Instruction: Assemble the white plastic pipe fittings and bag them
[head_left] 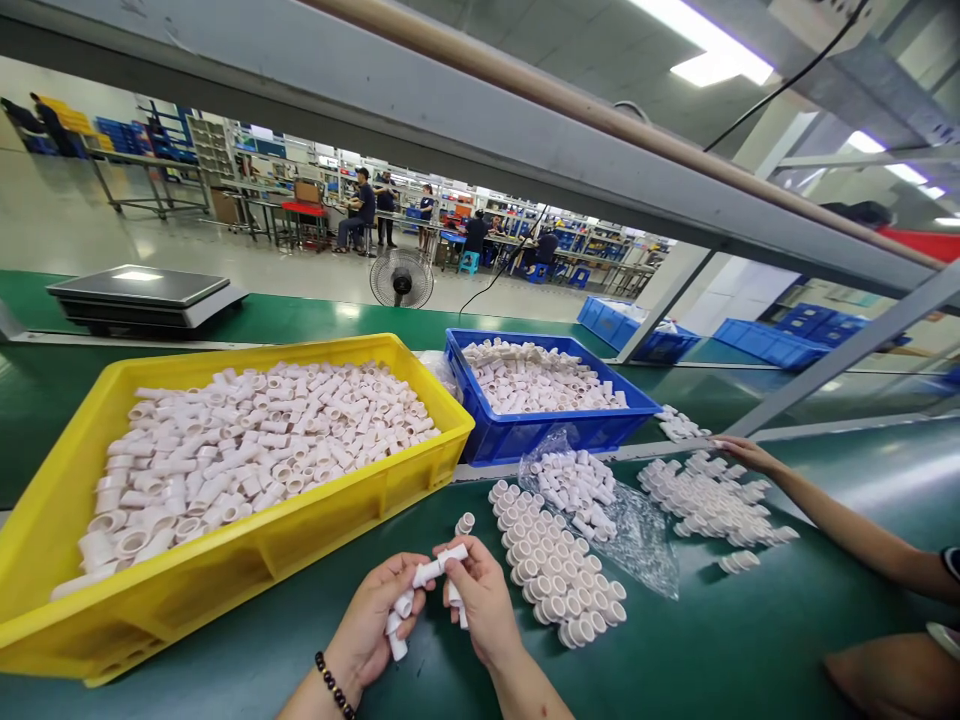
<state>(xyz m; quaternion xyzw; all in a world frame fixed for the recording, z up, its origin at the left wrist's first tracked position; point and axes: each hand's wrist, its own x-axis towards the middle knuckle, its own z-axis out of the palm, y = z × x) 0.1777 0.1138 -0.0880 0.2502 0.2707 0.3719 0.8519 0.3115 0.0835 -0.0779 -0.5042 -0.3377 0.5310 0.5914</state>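
Note:
My left hand, with a beaded bracelet at the wrist, is closed on several white plastic pipe fittings. Between thumb and fingers it pinches one white fitting. My right hand grips another white fitting, end to end with that one; whether the two are joined I cannot tell. One more fitting pokes out below the right fingers. Just beyond the hands a single fitting stands on the green table. To their right, fittings are lined up in close rows.
A yellow bin full of fittings stands at left, a blue bin of them behind. Loose fittings lie on a clear plastic bag. At right, another person's hand reaches toward more rows. A scale sits at back left.

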